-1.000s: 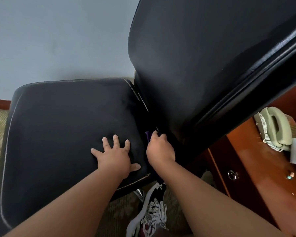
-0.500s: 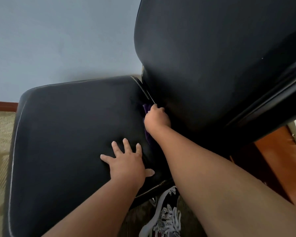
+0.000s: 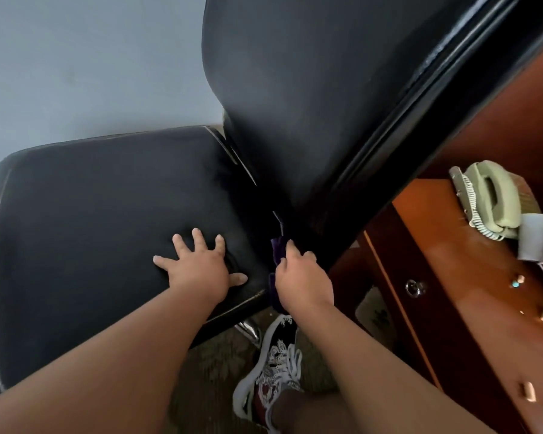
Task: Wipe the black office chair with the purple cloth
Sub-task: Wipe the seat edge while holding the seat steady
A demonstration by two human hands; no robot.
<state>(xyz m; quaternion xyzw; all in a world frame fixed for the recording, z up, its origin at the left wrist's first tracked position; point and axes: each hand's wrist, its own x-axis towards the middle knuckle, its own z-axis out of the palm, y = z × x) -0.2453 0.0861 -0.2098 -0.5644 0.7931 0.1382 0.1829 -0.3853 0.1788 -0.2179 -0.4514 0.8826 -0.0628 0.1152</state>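
The black office chair fills the view: its seat cushion [image 3: 91,220] lies on the left and its tall backrest [image 3: 311,89] rises on the right. My left hand [image 3: 199,267] presses flat on the near right part of the seat, fingers spread. My right hand [image 3: 301,277] grips the purple cloth [image 3: 278,250] in the gap between seat and backrest, at the near end of that gap. Most of the cloth is hidden under the hand; a purple fold shows above the fingers and another below the wrist.
A wooden desk [image 3: 452,292] with a drawer knob stands right of the chair, close behind the backrest. On it sit a beige telephone [image 3: 492,198] and a white cup [image 3: 533,241]. My patterned shoe [image 3: 273,368] stands on the carpet below. A grey wall [image 3: 76,57] is behind.
My right hand has slid the cloth back along the seat-backrest gap toward me, from the far part to the near end. My left hand stays pressed on the seat.
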